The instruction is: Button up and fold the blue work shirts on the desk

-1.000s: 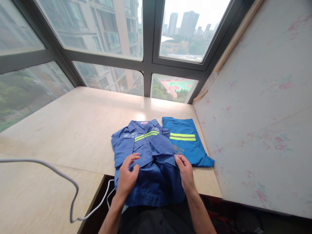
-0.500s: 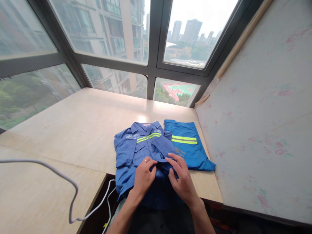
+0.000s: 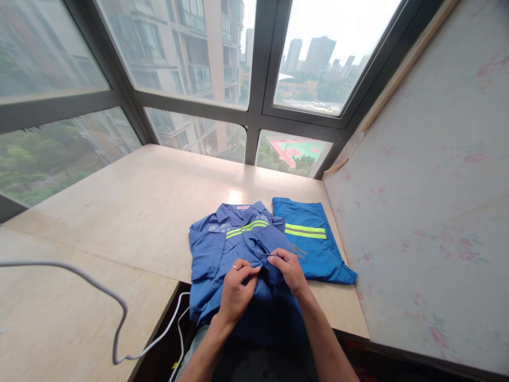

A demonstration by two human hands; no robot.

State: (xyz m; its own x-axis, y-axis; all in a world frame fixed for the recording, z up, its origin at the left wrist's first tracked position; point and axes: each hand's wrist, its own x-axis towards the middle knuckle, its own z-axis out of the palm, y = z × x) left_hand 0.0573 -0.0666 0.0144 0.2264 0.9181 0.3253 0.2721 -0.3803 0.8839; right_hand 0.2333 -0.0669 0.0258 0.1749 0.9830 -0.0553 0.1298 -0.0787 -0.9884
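Observation:
A blue work shirt (image 3: 210, 254) with a yellow-green reflective chest stripe lies face up, collar away from me, its lower part hanging over the ledge's front edge. My left hand (image 3: 239, 289), with a ring on one finger, pinches the shirt's front near the middle. Close beside it, my right hand (image 3: 288, 269) is closed on the shirt fabric too, at the edge of a sleeve or front flap; which of these I cannot tell. To the right, partly under the shirt, lies a folded brighter blue garment (image 3: 310, 254) with a similar stripe.
The garments rest on a pale stone-like ledge (image 3: 119, 207) below framed windows. A white cable (image 3: 91, 284) loops across the left side and down into a dark gap (image 3: 167, 323). A flower-patterned wall (image 3: 429, 212) bounds the right side.
My right hand has closed from spread fingers into a pinch on the shirt fabric and come nearer my left hand. The whole view has shifted slightly.

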